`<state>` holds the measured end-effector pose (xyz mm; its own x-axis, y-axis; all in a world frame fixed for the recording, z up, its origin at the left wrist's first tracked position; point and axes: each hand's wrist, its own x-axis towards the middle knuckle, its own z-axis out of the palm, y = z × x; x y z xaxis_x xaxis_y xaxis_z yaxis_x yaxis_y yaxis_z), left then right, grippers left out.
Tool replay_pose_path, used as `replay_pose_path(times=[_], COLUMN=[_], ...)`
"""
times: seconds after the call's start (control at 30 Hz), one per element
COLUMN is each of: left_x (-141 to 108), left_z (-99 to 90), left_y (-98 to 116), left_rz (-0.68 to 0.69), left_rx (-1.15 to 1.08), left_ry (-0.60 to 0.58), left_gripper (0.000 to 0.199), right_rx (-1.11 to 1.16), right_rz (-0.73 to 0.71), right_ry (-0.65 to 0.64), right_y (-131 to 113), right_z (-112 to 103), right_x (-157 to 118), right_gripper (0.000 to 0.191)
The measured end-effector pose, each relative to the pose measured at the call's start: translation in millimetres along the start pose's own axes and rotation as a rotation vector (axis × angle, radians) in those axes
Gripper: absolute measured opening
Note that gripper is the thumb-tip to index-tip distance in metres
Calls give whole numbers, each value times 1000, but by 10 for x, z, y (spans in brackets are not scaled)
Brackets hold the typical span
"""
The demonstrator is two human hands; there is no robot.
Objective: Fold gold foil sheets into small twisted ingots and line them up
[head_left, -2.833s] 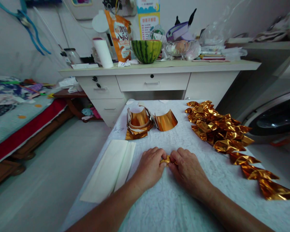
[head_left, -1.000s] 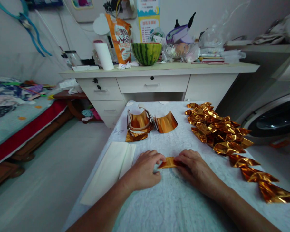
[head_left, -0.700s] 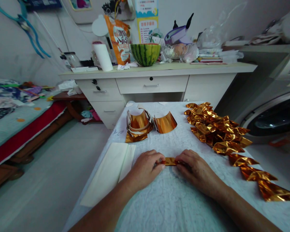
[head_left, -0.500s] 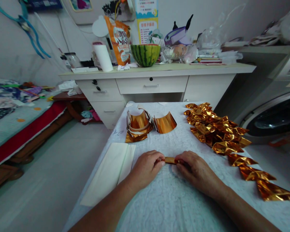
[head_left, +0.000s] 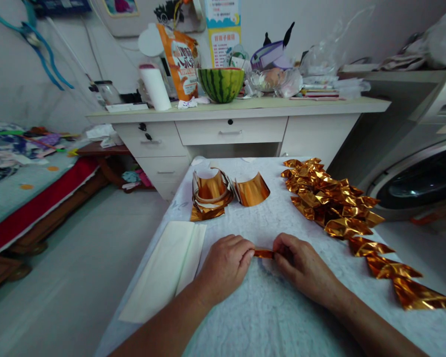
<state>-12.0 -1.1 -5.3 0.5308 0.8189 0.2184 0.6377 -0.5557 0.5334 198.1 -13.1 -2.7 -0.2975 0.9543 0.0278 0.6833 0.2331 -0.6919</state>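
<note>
A narrow folded strip of gold foil paper (head_left: 263, 253) spans the gap between my two hands, just above the cloth-covered table (head_left: 260, 317). My left hand (head_left: 226, 263) pinches its left end between thumb and fingers. At the other end, my right hand (head_left: 301, 260) is closed on the strip with thumb and forefinger. Beyond my hands stand a curled stack of gold foil sheets (head_left: 211, 191) and a separate curved gold sheet (head_left: 252, 191). Several folded gold foil pieces (head_left: 349, 227) lie in a row on the right. White paper sheets (head_left: 159, 272) lie beside my left forearm.
Behind the table is a white desk (head_left: 230, 114) with a watermelon half (head_left: 221, 84), an orange snack bag (head_left: 180, 62) and a white paper roll (head_left: 156, 89). A washing machine (head_left: 412, 114) stands at right, a bed (head_left: 37, 183) at left.
The strip has turned between my fingers, showing a darker, shinier face. Both hands have shifted slightly, and the whole view has moved a little.
</note>
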Motion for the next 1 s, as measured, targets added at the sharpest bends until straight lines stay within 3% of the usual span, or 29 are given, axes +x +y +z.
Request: replay_pose_path(times=[0.3,0.77,0.87,1.0], left_x=[-3,-22,-29,-25], left_z=[19,20,27,-9], left_y=[-7,3,-17,-22], left_rz=[-2,40,41,3], left_rx=[-24,-33,-75,-155], left_ry=[17,28,70,50], left_gripper=[19,25,28,16], right_rx=[-56,-60,-6,131], right_rz=[46,-9,-28,-44], right_ry=[-21,-43,-48,-66], right_y=[-26,-18,-15,1], right_z=[3,-13,-25,-60], right_x=[-20,-28,-38,-53], right_gripper=[13,13,9,3])
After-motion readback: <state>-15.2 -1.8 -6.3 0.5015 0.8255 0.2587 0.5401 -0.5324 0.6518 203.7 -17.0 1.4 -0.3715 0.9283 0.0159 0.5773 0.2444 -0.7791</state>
